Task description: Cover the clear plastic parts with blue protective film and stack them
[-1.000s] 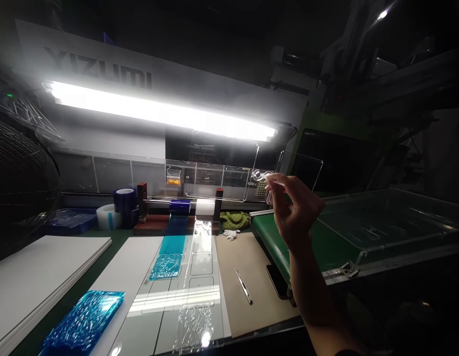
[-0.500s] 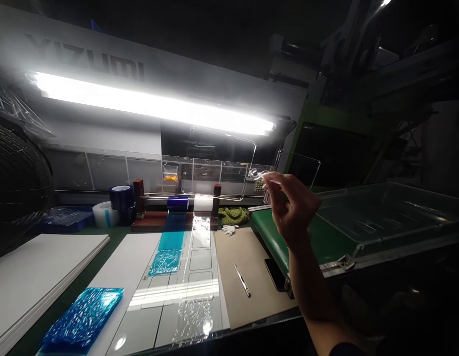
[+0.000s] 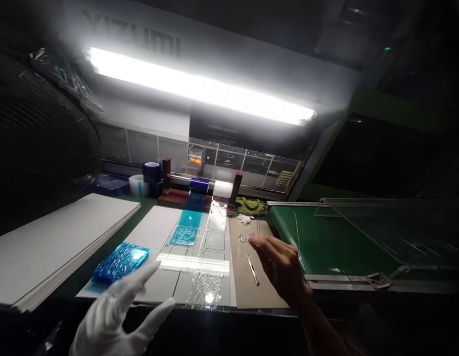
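Right hand (image 3: 279, 262), right of center, pinches a clear curved piece (image 3: 243, 238) above the brown sheet (image 3: 248, 296). Gloved left hand (image 3: 113, 316), lower left, empty, fingers spread. Step looks like one-handed carrying; next move probably calls for steady pinch, left fingers ready to support.

FREE: air between left grip (image 3: 109, 316) and right grip (image 3: 280, 266) | BLOCKED: behind, roll stand (image 3: 173, 199); above, lamp (image 3: 200, 86); far right, clear cover (image 3: 380, 225)

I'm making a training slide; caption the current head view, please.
A gloved left hand open near blue film, a bare right hand pinching a clear part, under a lit tube.
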Demonstrator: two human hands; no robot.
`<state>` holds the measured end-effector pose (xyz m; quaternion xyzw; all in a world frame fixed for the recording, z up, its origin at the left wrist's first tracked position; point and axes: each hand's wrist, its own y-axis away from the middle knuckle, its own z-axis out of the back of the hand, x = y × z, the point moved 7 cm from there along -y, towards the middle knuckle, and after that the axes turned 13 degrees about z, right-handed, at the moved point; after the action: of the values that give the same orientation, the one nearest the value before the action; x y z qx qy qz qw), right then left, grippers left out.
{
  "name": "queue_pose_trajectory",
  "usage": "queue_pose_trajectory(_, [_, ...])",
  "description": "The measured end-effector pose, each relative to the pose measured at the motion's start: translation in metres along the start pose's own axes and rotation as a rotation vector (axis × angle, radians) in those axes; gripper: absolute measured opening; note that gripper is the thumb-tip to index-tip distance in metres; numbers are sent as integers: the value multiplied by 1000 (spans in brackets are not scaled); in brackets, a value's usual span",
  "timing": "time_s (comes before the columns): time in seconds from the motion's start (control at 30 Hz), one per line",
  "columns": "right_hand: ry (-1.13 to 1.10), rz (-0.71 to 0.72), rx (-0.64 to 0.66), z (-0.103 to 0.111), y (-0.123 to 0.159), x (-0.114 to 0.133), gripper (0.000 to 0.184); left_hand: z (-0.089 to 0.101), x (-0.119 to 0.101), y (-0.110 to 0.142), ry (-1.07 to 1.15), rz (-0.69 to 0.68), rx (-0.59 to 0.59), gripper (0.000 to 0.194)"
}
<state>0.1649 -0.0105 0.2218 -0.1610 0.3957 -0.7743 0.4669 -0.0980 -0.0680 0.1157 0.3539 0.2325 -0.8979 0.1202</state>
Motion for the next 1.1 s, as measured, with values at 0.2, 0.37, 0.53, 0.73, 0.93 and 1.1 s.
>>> queue_pose_trajectory(0.2, [-55,9,120,-23,10,21,22,-3,-60,-23,-544,-283,-146,123])
queue_pose_trajectory(0.37, [-24,21,160,-34,14,25,23,-41,-70,-23,-681,-193,76,144])
queue_pose_trajectory(0.53, [-62,46,203,-45,11,31,22,-65,-73,-23,-825,-144,257,142])
queue_pose_trajectory(0.73, [-89,83,268,-49,4,36,15,-56,-72,-16,-708,-297,130,126])
queue_pose_trajectory(0.93, [-62,46,507,-31,4,10,93,-39,-56,-10,-575,-369,138,118])
queue_pose_trajectory(1.1, [-72,98,825,-51,22,0,137,-36,-43,-13,-600,-361,171,113])
